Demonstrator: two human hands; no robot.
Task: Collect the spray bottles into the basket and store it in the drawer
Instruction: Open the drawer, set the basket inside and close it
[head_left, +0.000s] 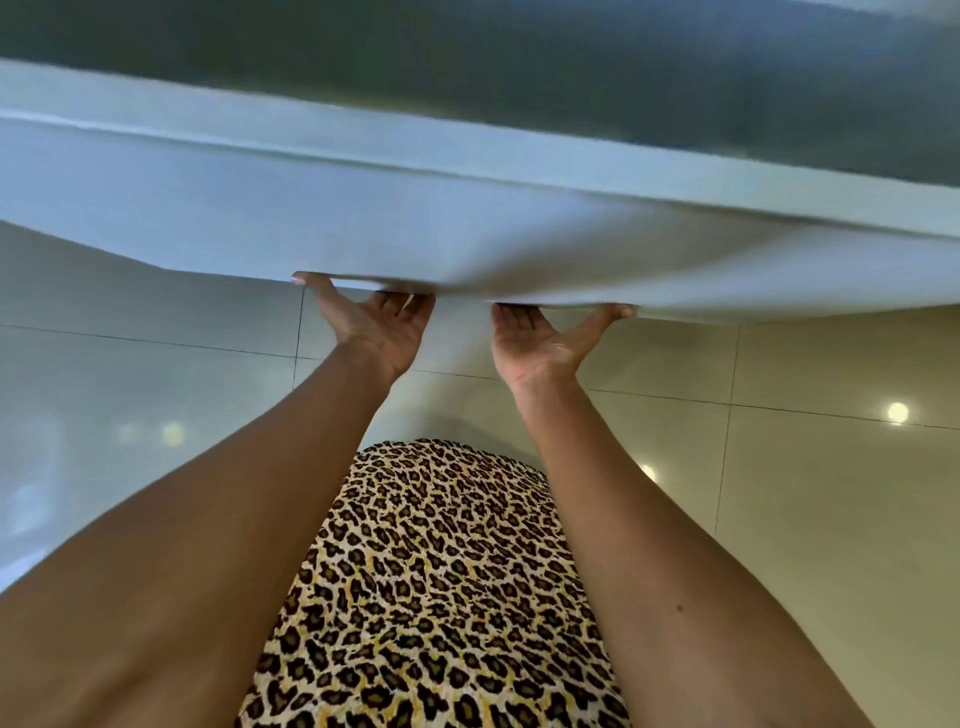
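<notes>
Palms up, left hand (379, 325) and right hand (540, 340) hook fingers under the lower edge of the white drawer (467, 244) directly above them. The basket and spray bottles are out of view. Even force from both hands should prevent jamming.

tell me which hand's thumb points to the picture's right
The right hand: its thumb stretches rightward along the drawer front; the left hand has its thumb stretched leftward.

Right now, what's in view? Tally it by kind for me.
1 drawer front, white
2 hands gripping its lower edge: left hand, right hand
1 leopard-print garment
Total: 4
</notes>
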